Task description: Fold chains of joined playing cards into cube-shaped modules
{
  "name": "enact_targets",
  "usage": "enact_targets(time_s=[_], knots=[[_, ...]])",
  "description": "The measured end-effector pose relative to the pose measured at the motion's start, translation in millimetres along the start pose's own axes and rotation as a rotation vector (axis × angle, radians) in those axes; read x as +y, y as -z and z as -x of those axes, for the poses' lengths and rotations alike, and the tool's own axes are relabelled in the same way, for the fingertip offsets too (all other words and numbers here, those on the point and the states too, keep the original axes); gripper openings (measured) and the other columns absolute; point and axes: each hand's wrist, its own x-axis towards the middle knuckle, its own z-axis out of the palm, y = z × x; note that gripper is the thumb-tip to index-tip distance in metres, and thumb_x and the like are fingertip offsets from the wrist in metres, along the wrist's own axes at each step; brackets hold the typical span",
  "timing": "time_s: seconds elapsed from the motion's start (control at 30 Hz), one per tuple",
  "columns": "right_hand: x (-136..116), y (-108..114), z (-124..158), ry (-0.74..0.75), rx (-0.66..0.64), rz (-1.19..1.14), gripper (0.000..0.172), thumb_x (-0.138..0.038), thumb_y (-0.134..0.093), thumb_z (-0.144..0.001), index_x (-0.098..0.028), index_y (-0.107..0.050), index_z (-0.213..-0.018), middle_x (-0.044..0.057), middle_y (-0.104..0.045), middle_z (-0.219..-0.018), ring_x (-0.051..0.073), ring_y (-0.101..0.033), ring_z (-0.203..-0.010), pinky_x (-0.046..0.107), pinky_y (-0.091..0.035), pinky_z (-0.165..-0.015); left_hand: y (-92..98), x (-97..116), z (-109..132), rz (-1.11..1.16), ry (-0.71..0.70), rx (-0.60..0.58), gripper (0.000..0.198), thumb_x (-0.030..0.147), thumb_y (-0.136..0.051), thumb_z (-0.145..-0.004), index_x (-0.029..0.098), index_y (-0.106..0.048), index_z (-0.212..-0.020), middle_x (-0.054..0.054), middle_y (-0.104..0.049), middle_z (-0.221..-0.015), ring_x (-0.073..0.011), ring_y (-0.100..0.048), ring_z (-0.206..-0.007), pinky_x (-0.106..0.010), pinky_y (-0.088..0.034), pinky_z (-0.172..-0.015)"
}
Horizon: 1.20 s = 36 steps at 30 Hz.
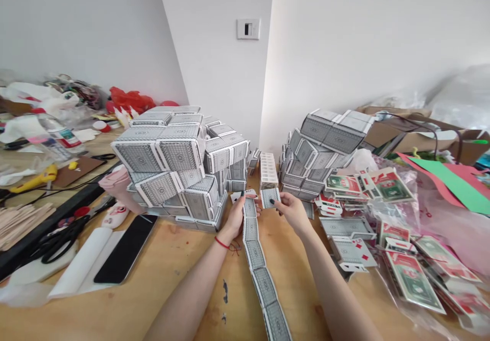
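A long strip of joined playing cards [254, 251], patterned backs up, runs from the table's front edge to my left hand [238, 217]. The fingers of that hand, with a red string round the wrist, are closed on the strip's far end. In my right hand [293, 207], a single playing card [269, 198] is pinched between thumb and fingers, just right of the strip's end. Whether the card touches the strip I cannot tell. Just beyond my hands stands a narrow block of folded cards [268, 170].
Stacks of card-built blocks rise at left [161, 157] and right [325, 137]. A phone [126, 249], black scissors [61, 236] and a yellow glue gun [36, 179] lie left. Card boxes [413, 279] and loose cards [350, 251] cover the right side. A wall [220, 75] stands behind.
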Motion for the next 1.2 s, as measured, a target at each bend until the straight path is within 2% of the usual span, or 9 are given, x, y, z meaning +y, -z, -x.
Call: enact_targets(time_s=[0.2,0.33,0.43,0.7,1.1,1.2], knots=[[2,1,-1,0.051,0.108,0.131,0.028,-0.039,-0.066,-0.066,-0.016,-0.067,-0.081,0.003,-0.066,-0.070,0.014,-0.055,-0.058,0.025,-0.044,-0.054,-0.7,0,1,-0.031,-0.005,-0.010,0.046,0.051,-0.051,-0.079,0.011,-0.060,-0.101,-0.010,-0.070,-0.083,-0.0183,-0.066,-0.066,-0.027,-0.051,-0.058],[6,-1,-2,0.062,0.071,0.003,0.030,-0.041,-0.064,-0.068,-0.016,-0.064,-0.085,0.006,-0.068,-0.084,0.019,-0.061,-0.069,0.031,-0.053,-0.061,-0.9,0,1,-0.060,-0.016,-0.027,0.048,0.051,-0.051,-0.078,0.012,-0.060,-0.103,-0.011,-0.070,-0.093,-0.0180,-0.066,-0.068,-0.027,-0.051,-0.058],[9,-2,-3,0.070,0.087,-0.039,0.029,-0.039,-0.062,-0.068,-0.018,-0.061,-0.089,0.005,-0.067,-0.085,0.018,-0.061,-0.070,0.032,-0.056,-0.059,-1.4,1,1,-0.083,-0.020,-0.046,0.046,0.051,-0.051,-0.078,0.012,-0.060,-0.102,-0.011,-0.070,-0.093,-0.0181,-0.066,-0.068,-0.027,-0.050,-0.059],[9,4,-2,0.102,0.053,0.206,0.025,-0.021,-0.051,-0.067,-0.019,-0.065,-0.087,0.002,-0.067,-0.073,0.016,-0.059,-0.057,0.030,-0.050,-0.059,-1.4,2,2,-0.138,-0.011,-0.030,0.049,0.052,-0.049,-0.079,0.011,-0.060,-0.102,-0.008,-0.069,-0.072,-0.0166,-0.064,-0.058,-0.028,-0.049,-0.059],[10,2,-2,0.153,0.080,0.269,0.028,-0.021,-0.049,-0.069,-0.019,-0.067,-0.090,0.005,-0.069,-0.085,0.017,-0.060,-0.063,0.030,-0.049,-0.065,-2.1,3,1,-0.122,-0.009,-0.042,0.049,0.054,-0.052,-0.077,0.012,-0.062,-0.098,-0.010,-0.070,-0.085,-0.0175,-0.066,-0.064,-0.028,-0.050,-0.058],[12,1,-3,0.184,0.084,0.262,0.028,-0.020,-0.049,-0.068,-0.020,-0.068,-0.089,0.005,-0.069,-0.088,0.018,-0.062,-0.069,0.032,-0.049,-0.069,-2.0,3,1,-0.134,-0.009,-0.033,0.050,0.055,-0.052,-0.077,0.011,-0.062,-0.099,-0.009,-0.070,-0.082,-0.0167,-0.065,-0.062,-0.028,-0.050,-0.060]])
